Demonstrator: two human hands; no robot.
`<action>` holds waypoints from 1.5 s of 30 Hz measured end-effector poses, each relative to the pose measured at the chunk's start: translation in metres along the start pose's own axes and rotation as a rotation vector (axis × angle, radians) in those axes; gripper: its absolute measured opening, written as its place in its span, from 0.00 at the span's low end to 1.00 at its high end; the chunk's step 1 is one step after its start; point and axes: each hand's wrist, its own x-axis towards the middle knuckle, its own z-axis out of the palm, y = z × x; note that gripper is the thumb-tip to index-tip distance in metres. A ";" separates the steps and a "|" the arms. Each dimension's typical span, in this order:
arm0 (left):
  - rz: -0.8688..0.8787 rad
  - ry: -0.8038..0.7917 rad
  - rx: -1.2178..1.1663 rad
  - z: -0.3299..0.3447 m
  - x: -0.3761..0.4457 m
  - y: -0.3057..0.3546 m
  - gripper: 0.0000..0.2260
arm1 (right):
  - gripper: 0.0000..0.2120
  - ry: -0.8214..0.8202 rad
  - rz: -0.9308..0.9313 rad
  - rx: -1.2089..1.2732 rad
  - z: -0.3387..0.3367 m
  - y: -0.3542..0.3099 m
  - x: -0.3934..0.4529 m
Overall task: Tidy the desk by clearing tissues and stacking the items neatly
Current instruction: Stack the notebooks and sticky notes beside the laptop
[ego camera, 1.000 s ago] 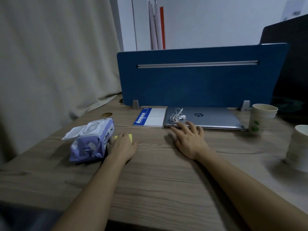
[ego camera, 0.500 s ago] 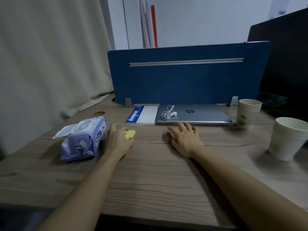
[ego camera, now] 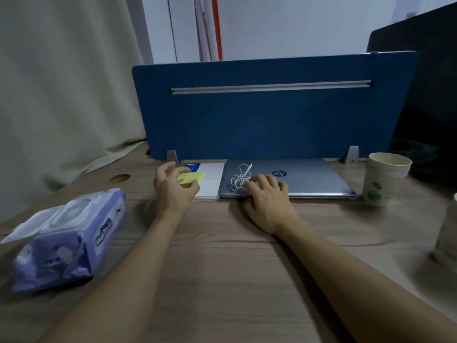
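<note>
My left hand (ego camera: 173,189) holds a yellow sticky-note pad (ego camera: 191,179) just above the white and blue notebook (ego camera: 210,179), which lies flat by the blue divider. My right hand (ego camera: 268,198) rests with spread fingers on the front edge of the closed silver laptop (ego camera: 309,180), its fingertips at a tangle of white earphones (ego camera: 241,178) lying on the lid. A purple pack of wet wipes (ego camera: 66,240) with its white lid flipped up lies on the wooden desk (ego camera: 222,256) at the left.
A blue divider panel (ego camera: 272,112) stands along the desk's back edge. A stack of paper cups (ego camera: 384,179) stands right of the laptop, another white cup stack (ego camera: 448,233) at the right edge. A beige curtain hangs at the left.
My left hand lifted the yellow pad from beside the wipes pack and carried it forward over the notebook. My right hand slid forward onto the laptop's front edge, next to the earphones.
</note>
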 end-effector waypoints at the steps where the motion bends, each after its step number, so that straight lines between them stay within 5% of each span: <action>1: 0.001 0.000 -0.016 0.010 0.006 0.000 0.14 | 0.17 0.019 -0.004 -0.001 0.003 0.002 0.006; 9: -0.014 -0.169 0.081 0.057 0.030 -0.009 0.13 | 0.10 0.121 0.021 -0.018 0.017 0.009 0.035; 19: 0.026 -0.303 0.113 0.026 0.002 -0.004 0.20 | 0.10 0.166 0.029 -0.037 0.000 0.002 0.015; 32: 0.075 -0.243 0.147 -0.087 -0.084 0.003 0.16 | 0.15 0.037 -0.003 -0.068 -0.045 -0.055 -0.060; 39: 0.418 -0.072 0.300 -0.151 -0.127 0.007 0.15 | 0.21 -0.001 -0.043 -0.032 -0.067 -0.083 -0.100; 42: 0.325 0.082 0.467 -0.175 -0.130 -0.004 0.19 | 0.18 -0.008 -0.058 -0.041 -0.068 -0.089 -0.107; 45: 0.043 0.154 0.472 -0.190 -0.127 -0.018 0.31 | 0.18 -0.012 -0.055 -0.048 -0.068 -0.091 -0.110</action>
